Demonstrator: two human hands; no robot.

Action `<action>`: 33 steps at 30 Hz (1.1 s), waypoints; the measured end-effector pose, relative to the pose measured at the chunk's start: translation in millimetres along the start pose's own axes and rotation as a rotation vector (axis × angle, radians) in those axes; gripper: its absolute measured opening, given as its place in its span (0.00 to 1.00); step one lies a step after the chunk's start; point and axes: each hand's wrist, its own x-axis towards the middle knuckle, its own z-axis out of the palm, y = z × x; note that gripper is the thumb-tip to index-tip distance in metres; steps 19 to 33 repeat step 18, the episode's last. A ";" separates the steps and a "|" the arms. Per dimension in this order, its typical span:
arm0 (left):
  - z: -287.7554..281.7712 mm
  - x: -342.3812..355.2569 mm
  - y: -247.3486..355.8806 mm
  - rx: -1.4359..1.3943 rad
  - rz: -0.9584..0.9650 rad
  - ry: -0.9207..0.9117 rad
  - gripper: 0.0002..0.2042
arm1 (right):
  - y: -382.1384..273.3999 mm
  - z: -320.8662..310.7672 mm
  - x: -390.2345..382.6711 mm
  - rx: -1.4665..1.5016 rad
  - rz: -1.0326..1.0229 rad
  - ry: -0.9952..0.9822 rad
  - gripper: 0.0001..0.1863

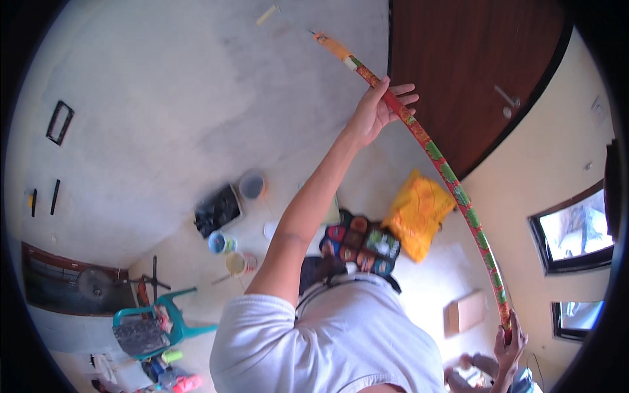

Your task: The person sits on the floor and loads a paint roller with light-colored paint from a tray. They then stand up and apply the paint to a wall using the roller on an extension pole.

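Observation:
A long pole (452,180), covered in red and green patterned wrapping, crosses the view from upper middle to lower right. Its far end has an orange wrapped section with a thin pointed tip, in front of the pale wall (196,98). My left hand (380,111) is raised at the pole's upper part. The shaft lies between its thumb and its stretched, spread fingers. Down at the lower right, my right hand (511,342) is closed around the pole's near end. A small pale yellow strip (267,14) is on the wall beyond the tip.
A dark brown door (472,72) stands right of the pole's upper half. On the floor are a yellow bag (419,213), a dark patterned mat (363,242), a black tray (218,209), several buckets (252,186) and a cardboard box (466,312). A green chair (171,321) is at lower left.

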 end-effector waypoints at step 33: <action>-123.8 -216.3 -278.5 -0.348 -0.676 0.398 0.21 | -93.3 153.6 123.1 0.308 0.134 -0.594 0.24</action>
